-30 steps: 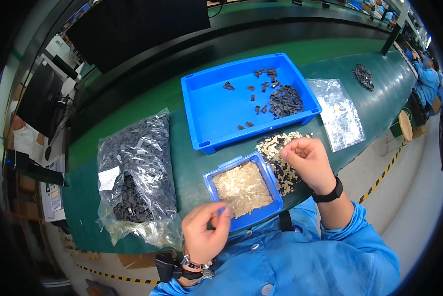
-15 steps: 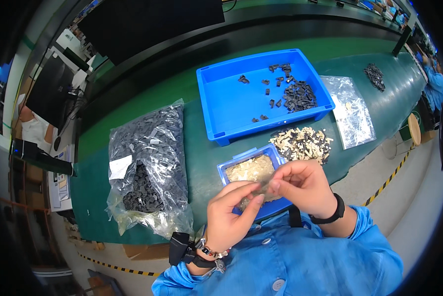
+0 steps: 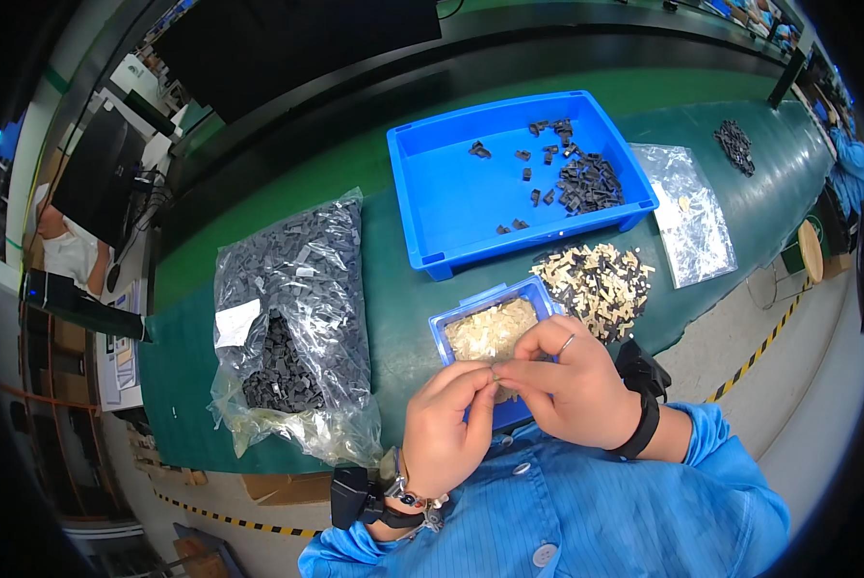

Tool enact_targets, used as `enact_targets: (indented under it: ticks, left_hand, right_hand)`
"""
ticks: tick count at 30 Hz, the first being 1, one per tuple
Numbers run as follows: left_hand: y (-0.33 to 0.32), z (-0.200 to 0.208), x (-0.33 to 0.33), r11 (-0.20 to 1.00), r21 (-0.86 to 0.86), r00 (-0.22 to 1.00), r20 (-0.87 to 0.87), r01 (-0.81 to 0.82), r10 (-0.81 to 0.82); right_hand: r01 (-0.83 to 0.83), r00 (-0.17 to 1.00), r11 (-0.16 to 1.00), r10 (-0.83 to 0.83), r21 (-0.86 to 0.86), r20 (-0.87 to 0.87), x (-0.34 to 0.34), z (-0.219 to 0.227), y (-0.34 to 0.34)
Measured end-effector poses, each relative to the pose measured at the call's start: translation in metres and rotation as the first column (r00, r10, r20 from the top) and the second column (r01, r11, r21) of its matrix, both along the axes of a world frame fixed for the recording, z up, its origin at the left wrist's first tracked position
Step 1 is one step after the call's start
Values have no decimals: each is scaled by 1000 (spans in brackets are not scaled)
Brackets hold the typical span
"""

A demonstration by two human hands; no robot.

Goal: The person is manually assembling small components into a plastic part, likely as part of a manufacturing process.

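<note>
My left hand (image 3: 448, 412) and my right hand (image 3: 578, 387) meet fingertip to fingertip above a small blue bin (image 3: 438, 337). Each one is closed in a pinch, thumb against forefinger. Whatever lies between the fingertips is too small and covered to name. Pale cream pieces (image 3: 490, 332) fill the bin beneath, partly hidden by my hands. Just beyond my right hand, a loose heap of cream and black small parts (image 3: 601, 284) is spread on the green table mat (image 3: 403, 318).
Behind the bin stands a large blue tray (image 3: 471, 207) with black plastic parts (image 3: 589, 183) toward its right. A clear bag of black parts (image 3: 292, 279) lies at left. Right of the tray are a flat clear plastic bag (image 3: 694, 236) and a small black pile (image 3: 733, 146).
My right hand has turned and come left and slightly down. Its fingertips now touch those of my left hand, where a gap was before. The view has shifted slightly.
</note>
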State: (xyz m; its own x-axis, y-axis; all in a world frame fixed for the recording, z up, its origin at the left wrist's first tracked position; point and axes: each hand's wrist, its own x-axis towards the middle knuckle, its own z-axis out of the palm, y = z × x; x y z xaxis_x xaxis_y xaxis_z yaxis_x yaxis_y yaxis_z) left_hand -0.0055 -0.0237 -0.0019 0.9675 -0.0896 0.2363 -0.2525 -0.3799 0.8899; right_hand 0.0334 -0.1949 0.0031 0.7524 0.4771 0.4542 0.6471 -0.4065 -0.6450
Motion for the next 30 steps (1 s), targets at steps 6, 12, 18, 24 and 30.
enact_targets:
  ticks: [6, 12, 18, 24, 30]
  left_hand:
    - [2, 2, -1, 961, 273, 994, 107, -35, 5]
    - [2, 0, -3, 980, 195, 997, 71, -48, 34]
    - [5, 4, -4, 990, 120, 997, 37, -78, 74]
    - [9, 5, -5, 984, 119, 990, -47, -129, 136]
    - [10, 4, -3, 973, 218, 997, 7, -75, 76]
  right_hand:
    - [32, 992, 992, -17, -120, 126, -4, -5, 5]
    - [-18, 998, 999, 20, -42, 64, -3, -6, 6]
    - [150, 988, 987, -147, -63, 54, 2, -7, 1]
    - [142, 989, 989, -140, -38, 42, 6, -18, -6]
    - [22, 999, 999, -22, -27, 30, 5, -3, -2]
